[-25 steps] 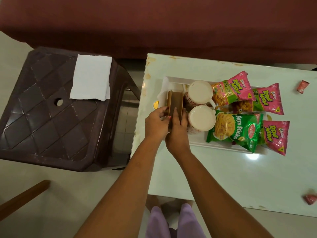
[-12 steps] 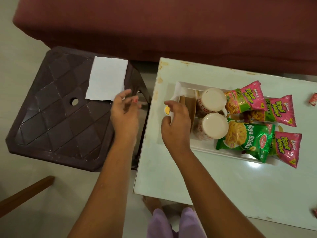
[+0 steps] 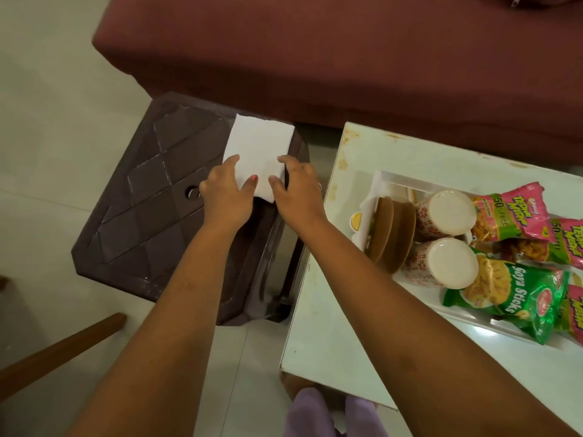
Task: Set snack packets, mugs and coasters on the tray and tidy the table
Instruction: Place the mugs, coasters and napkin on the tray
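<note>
A white napkin (image 3: 257, 149) lies on a brown plastic stool (image 3: 151, 200). My left hand (image 3: 225, 192) grips its near left edge with the thumb on top, and my right hand (image 3: 298, 190) grips its near right edge. On the white table (image 3: 340, 310) stands a white tray (image 3: 397, 178). It holds brown coasters (image 3: 394, 228) leaning on edge, two floral mugs (image 3: 448, 212) (image 3: 454, 263) upside down, a green Soya Sticks packet (image 3: 517, 298) and pink snack packets (image 3: 511, 212).
A maroon sofa (image 3: 347, 58) runs along the far side of the stool and table. A wooden leg (image 3: 63, 351) slants in at lower left. A narrow gap of floor separates the stool from the table. My lilac-clad knees (image 3: 315, 414) show at the bottom.
Both hands left the coasters on the tray and moved left to the stool. They now hold the napkin's near edges. The view swung left.
</note>
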`<action>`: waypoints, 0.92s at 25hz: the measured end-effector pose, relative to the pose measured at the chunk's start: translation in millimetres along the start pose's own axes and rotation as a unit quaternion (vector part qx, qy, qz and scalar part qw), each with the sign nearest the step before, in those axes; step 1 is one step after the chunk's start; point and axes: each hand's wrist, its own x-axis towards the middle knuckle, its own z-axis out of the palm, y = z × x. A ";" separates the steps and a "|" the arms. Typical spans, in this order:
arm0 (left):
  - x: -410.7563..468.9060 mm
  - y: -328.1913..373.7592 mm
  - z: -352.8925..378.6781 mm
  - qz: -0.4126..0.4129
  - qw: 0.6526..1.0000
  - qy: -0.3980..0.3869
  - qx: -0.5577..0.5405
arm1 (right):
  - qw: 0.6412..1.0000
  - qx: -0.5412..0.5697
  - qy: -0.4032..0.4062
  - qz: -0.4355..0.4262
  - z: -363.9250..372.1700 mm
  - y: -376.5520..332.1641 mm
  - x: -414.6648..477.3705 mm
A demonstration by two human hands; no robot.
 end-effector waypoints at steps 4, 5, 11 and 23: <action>11.4 6.6 5.5 -0.022 0.999 0.046 0.017 | 0.998 -0.057 0.031 -0.010 7.1 0.7 12.6; 14.5 6.4 5.5 -0.033 0.998 0.051 0.009 | 0.997 -0.062 0.036 -0.010 8.2 0.1 16.0; 12.4 8.2 3.0 -0.084 0.995 0.000 -0.050 | 0.990 0.108 0.016 0.087 5.3 7.2 21.0; -108.9 61.6 45.6 -0.023 0.966 -0.059 -0.251 | 0.945 0.253 0.072 0.195 -76.3 64.4 -71.1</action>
